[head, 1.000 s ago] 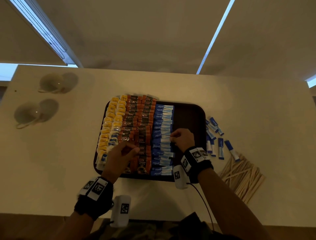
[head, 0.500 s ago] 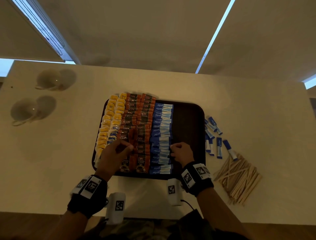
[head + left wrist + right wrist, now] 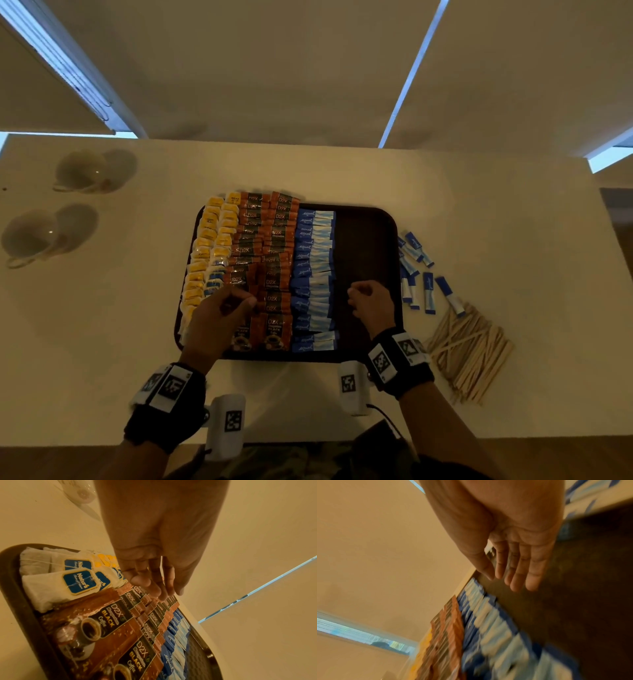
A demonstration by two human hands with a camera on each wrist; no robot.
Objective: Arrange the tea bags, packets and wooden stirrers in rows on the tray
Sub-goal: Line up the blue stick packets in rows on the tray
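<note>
A dark brown tray holds rows of yellow and white tea bags, brown coffee packets and blue sweetener packets. My left hand hovers over the near coffee rows with curled fingers. In the left wrist view my left hand pinches a coffee packet, seen edge-on between thumb and fingers. My right hand hangs over the bare right strip of the tray, beside the blue row, fingers relaxed and holding nothing. Several loose blue packets and a pile of wooden stirrers lie on the table right of the tray.
Two pale cups stand at the table's far left. The tray's rim shows close to the tea bags. The table's front edge runs just below my wrists.
My right hand has drawn back from the blue packet row, toward me and to the right, over the bare tray. My left hand stays on the coffee rows.
</note>
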